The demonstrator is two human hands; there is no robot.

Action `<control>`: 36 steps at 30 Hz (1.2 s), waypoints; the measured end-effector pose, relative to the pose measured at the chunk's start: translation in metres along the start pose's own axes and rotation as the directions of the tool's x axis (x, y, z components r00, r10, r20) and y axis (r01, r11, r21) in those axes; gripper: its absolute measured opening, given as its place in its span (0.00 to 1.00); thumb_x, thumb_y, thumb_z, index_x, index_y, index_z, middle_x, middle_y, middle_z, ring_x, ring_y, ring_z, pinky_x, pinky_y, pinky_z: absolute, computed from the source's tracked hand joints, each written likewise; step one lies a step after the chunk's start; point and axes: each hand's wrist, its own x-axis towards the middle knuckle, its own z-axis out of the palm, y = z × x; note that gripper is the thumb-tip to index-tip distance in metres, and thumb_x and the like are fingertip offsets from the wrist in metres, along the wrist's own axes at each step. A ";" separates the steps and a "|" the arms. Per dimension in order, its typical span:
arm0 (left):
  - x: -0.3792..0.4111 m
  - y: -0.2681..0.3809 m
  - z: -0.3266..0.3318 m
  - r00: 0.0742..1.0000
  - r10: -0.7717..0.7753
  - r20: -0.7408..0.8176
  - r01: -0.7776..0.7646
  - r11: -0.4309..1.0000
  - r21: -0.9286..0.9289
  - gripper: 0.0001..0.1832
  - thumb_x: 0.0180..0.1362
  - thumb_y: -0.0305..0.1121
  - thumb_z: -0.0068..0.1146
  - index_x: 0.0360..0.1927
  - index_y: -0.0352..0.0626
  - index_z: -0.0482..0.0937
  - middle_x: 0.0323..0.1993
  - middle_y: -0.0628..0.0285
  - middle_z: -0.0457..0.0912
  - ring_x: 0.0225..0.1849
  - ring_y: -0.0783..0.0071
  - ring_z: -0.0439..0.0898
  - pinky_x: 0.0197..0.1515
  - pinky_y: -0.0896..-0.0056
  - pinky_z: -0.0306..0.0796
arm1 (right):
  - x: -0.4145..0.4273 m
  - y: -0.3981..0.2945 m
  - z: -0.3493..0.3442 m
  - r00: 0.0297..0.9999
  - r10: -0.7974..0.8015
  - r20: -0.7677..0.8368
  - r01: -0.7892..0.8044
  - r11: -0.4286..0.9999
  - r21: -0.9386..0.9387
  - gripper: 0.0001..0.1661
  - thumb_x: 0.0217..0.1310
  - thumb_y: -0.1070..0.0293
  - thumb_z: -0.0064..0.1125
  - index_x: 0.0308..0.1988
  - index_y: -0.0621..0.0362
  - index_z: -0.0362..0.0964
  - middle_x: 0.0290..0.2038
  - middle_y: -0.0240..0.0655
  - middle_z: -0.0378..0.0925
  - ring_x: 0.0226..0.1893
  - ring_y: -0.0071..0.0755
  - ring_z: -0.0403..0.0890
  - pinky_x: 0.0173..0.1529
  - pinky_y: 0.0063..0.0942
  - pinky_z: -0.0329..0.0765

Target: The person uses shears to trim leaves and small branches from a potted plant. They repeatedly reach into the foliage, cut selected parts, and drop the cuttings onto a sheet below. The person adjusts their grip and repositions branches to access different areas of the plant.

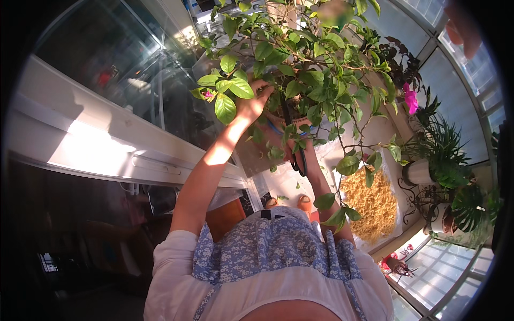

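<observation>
A leafy bougainvillea with a few pink bracts spreads before me, growing in a terracotta-coloured pot with a blue band below its rim. My left hand reaches into the foliage at the pot's left side, thumb and fingers bent near the inner stems. Leaves partly cover its fingertips, so whether it grips a stem is unclear. Below the pot's near rim, my right hand is around a pair of black-handled scissors. The handle loops hang down beneath the hand, and leaves hide much of the upper part.
To the right, yellowish dried pieces lie spread on a white sheet. Potted plants stand on a black scrolled metal stand by the windows. A sliding glass door frame runs along the left. Cut leaves lie on the floor.
</observation>
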 end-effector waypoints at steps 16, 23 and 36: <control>0.000 0.013 -0.005 0.964 -0.175 0.201 0.190 0.980 -0.058 0.15 0.56 0.39 0.61 0.41 0.38 0.81 0.34 0.56 0.80 0.35 0.69 0.78 0.40 0.71 0.71 | -0.002 -0.010 -0.008 0.995 0.102 -0.025 -0.103 0.992 -0.079 0.19 0.66 0.58 0.50 0.46 0.62 0.62 0.24 0.31 0.69 0.20 0.23 0.72 0.28 0.25 0.76; 0.001 0.015 -0.006 0.961 -0.180 0.209 0.206 0.972 -0.113 0.15 0.55 0.37 0.61 0.40 0.36 0.82 0.35 0.52 0.81 0.37 0.63 0.79 0.43 0.68 0.71 | -0.014 -0.025 0.004 0.999 0.053 0.004 -0.053 0.999 0.002 0.19 0.68 0.56 0.46 0.33 0.63 0.69 0.16 0.29 0.65 0.14 0.21 0.67 0.26 0.25 0.76; 0.007 0.000 -0.008 0.929 -0.192 0.317 0.284 0.918 -0.276 0.21 0.57 0.44 0.59 0.43 0.34 0.81 0.38 0.55 0.82 0.40 0.71 0.77 0.45 0.73 0.68 | -0.019 -0.028 0.017 0.997 0.080 0.001 -0.080 0.996 -0.031 0.19 0.67 0.54 0.48 0.36 0.61 0.68 0.14 0.25 0.62 0.13 0.18 0.65 0.24 0.23 0.75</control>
